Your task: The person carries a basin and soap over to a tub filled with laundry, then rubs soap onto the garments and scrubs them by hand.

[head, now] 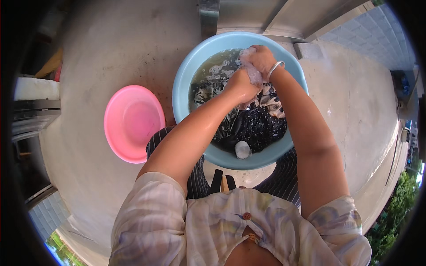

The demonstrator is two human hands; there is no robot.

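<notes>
Both my hands are over a large light-blue plastic basin (184, 83) of cloudy, sudsy water. My left hand (244, 84) grips one end of a wet, pale, foam-covered cloth (253, 73). At its other end my right hand (263, 60), with a silver bangle (275, 70) at the wrist, also holds it. Below them lies dark, wet clothing: a black garment with white dots (263, 124), and a black-and-cream patterned fabric (271, 101). A whitish cylindrical object (243, 150) rests at the near inner side of the basin. My fingertips are partly hidden by cloth and foam.
A pink plastic basin (133, 124) stands on the concrete floor (90, 66) to the left. Beyond the blue basin is a metal-framed door (246, 15), with a grey block (309, 51) on the floor beside it. My knees in striped trousers flank the basin.
</notes>
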